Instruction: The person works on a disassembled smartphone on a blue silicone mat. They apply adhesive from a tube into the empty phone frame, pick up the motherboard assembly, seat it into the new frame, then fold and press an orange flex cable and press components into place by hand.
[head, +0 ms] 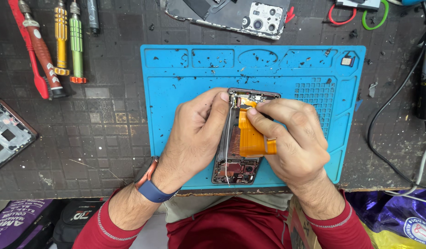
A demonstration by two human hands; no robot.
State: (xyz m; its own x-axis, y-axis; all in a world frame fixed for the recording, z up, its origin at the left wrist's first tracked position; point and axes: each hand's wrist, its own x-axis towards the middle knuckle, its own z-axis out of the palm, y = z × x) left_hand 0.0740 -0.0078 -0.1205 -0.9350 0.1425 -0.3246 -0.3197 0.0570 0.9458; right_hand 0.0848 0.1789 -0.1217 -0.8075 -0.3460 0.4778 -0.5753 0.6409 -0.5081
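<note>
My left hand [197, 131] grips the left edge of the opened smartphone with its back cover off and circuit boards exposed [236, 169], thumb pressed near the top end. My right hand [294, 138] is closed in a pinch on the wide orange flexible ribbon cable [251, 136], thumb and forefinger holding its upper end just beside the phone's top edge; the lower corner of the ribbon rests against my palm. The phone lies lengthwise on the blue silicone repair mat with moulded compartments [176, 115], near the mat's front edge.

Mat compartments along the far rim hold only dark specks and scraps. A small square metal part [347, 60] sits by the far right corner.

Off the mat: red-handled tool [41, 55], yellow screwdriver [61, 39], green screwdriver [76, 44], and a detached grey phone back with camera cluster [231, 16].
</note>
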